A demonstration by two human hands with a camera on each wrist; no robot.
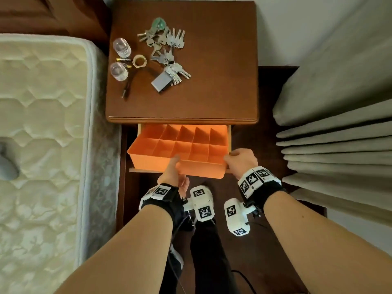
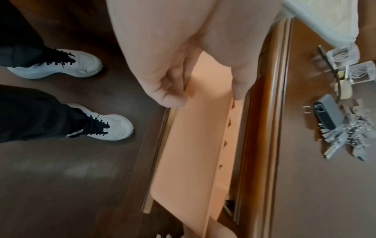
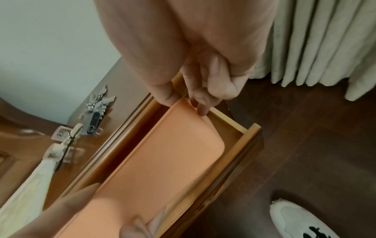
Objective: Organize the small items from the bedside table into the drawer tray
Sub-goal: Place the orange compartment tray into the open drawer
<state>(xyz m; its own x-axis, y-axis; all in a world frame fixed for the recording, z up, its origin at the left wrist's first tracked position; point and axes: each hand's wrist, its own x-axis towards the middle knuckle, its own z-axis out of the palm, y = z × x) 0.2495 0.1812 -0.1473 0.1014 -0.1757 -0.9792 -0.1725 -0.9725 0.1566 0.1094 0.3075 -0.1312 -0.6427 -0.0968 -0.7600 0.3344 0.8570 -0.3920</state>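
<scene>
An orange tray (image 1: 191, 166) with several empty compartments sits tilted in the open drawer (image 1: 229, 134) of the brown bedside table (image 1: 212, 92). My left hand (image 1: 176, 164) grips the tray's front wall, thumb over the rim and fingers (image 2: 168, 96) curled on the outside. My right hand (image 1: 231, 158) pinches the tray's right front corner (image 3: 195, 104). On the tabletop lie bunches of keys (image 1: 167, 49), a grey box (image 1: 161, 81), two clear glass blocks (image 1: 121, 47), a coiled band (image 1: 139, 61), small batteries (image 1: 123, 59) and a black cable (image 1: 129, 83).
A quilted mattress (image 1: 42, 145) borders the table on the left. Pleated curtains (image 1: 339, 134) hang on the right. My white shoes (image 2: 81, 64) stand on the dark wooden floor (image 2: 61, 177) in front of the drawer.
</scene>
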